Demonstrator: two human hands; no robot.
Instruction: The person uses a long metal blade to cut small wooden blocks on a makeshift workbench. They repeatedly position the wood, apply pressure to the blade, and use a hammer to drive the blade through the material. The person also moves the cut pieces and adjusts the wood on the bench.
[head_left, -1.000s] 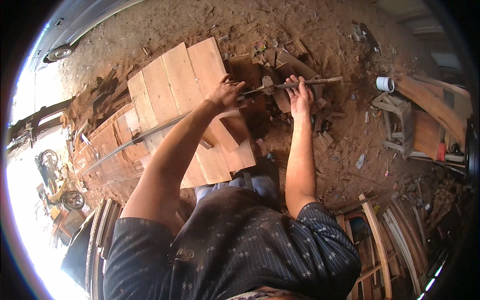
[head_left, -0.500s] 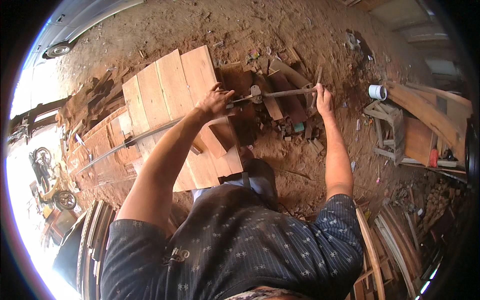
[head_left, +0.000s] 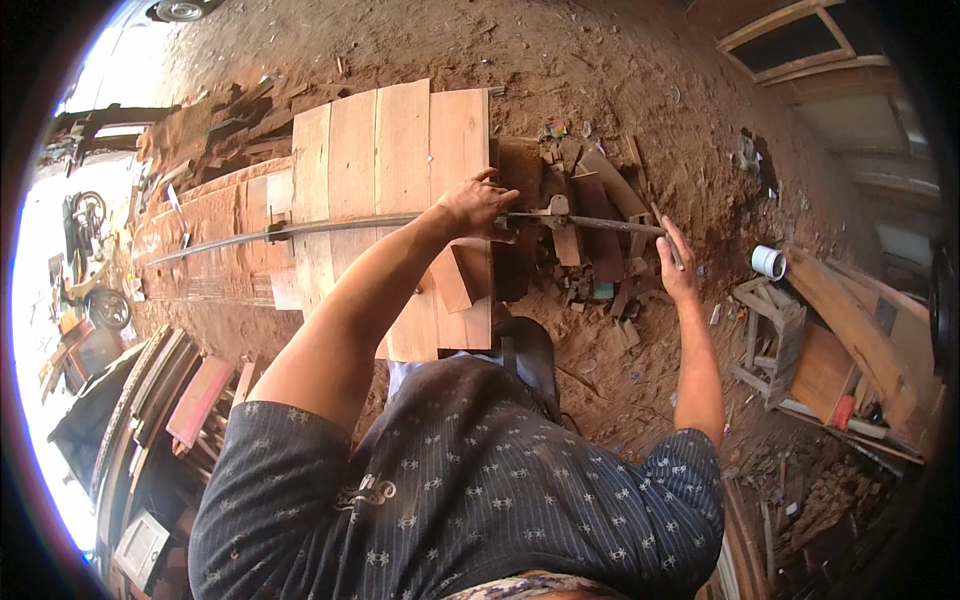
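Observation:
A long metal bar clamp [head_left: 350,223] lies across a panel of pale wooden planks [head_left: 403,140]. My left hand [head_left: 478,207] rests over the bar at the panel's right edge, its fingers spread. The clamp's screw block [head_left: 558,209] sits just to the right of that hand. From there the screw rod [head_left: 622,226] runs right to a thin crossbar handle. My right hand [head_left: 679,262] is against this handle, fingers stretched and apart, with the handle passing between thumb and fingers. A short wood block [head_left: 451,280] lies on the panel below my left hand.
Scrap wood [head_left: 600,200] is heaped on the dirt floor beyond the panel's right edge. A white can [head_left: 768,262] stands near a wooden frame [head_left: 775,330] at the right. Stacked boards [head_left: 135,400] and a motorcycle [head_left: 95,260] are at the left.
The view has turned, so the panel and clamp lie more level. My right hand's fingers have straightened from their grip on the handle, and the handle has turned. My left hand stays at the panel's edge.

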